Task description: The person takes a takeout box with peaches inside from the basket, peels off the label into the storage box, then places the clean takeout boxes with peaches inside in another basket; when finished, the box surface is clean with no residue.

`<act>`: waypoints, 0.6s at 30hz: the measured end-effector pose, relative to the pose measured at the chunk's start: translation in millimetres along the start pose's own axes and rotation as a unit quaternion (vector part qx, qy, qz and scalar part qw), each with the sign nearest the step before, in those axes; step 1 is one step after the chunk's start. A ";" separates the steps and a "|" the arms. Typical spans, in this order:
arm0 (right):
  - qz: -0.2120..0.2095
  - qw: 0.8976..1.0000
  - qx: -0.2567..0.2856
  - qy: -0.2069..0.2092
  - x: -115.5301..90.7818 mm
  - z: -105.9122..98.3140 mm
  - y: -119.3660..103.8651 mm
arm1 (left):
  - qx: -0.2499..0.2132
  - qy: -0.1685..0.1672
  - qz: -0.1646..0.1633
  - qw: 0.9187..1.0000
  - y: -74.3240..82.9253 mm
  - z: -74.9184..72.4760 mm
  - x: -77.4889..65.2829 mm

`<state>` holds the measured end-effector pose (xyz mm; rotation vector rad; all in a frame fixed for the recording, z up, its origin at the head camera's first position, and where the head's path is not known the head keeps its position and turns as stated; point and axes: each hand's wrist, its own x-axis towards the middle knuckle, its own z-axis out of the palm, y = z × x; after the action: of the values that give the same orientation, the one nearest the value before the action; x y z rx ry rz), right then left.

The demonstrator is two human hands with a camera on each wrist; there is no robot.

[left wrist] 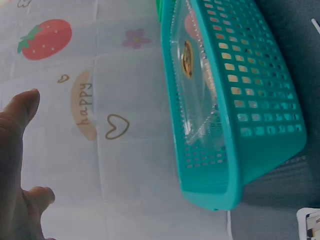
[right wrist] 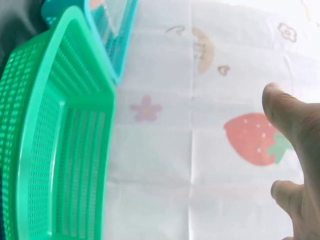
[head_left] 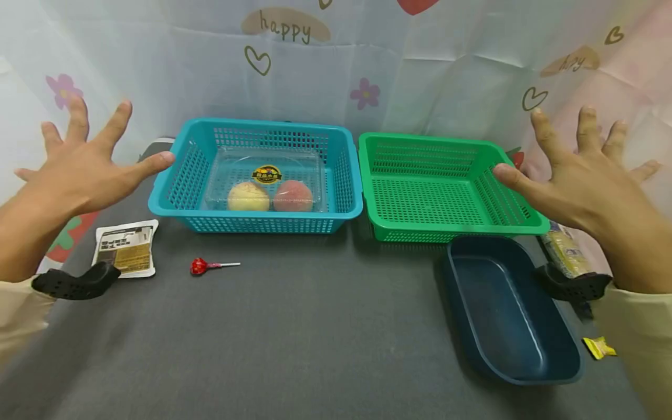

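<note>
My left hand [head_left: 86,169] is raised with fingers spread at the left, holding nothing; it is nearest the blue basket [head_left: 262,223]. My right hand [head_left: 588,175], also raised with spread fingers and holding nothing, is near the right end of the green basket [head_left: 425,201]. Inside the blue basket sits a clear plastic box [head_left: 294,160] with a yellow round item [head_left: 248,197] and a pink one [head_left: 293,196]. A red lollipop [head_left: 199,266] and a printed packet [head_left: 126,249] lie on the table below the left hand. Below the right hand stands a dark blue bin [head_left: 506,315].
A small yellow wrapped piece [head_left: 599,347] lies right of the bin. A yellowish package [head_left: 567,251] is partly hidden behind the right wrist strap. A printed curtain [head_left: 451,76] hangs behind the baskets, over the back of the grey table [head_left: 289,338].
</note>
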<state>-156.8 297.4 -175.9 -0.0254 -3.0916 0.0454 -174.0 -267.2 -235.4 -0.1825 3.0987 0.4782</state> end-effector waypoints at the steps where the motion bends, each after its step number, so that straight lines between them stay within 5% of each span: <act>1: -0.004 1.000 0.004 -0.002 -0.1 -0.8 -2.3 | -0.002 0.000 0.002 1.000 -0.4 1.4 -0.7; 18: -0.072 0.997 0.028 0.001 9.9 -4.6 -41.7 | -0.025 0.012 0.043 0.999 -8.6 32.2 -1.0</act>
<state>-167.1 256.0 -169.6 0.1991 -3.0784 0.1251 -172.6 -265.5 -268.7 -0.0559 3.1307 0.5594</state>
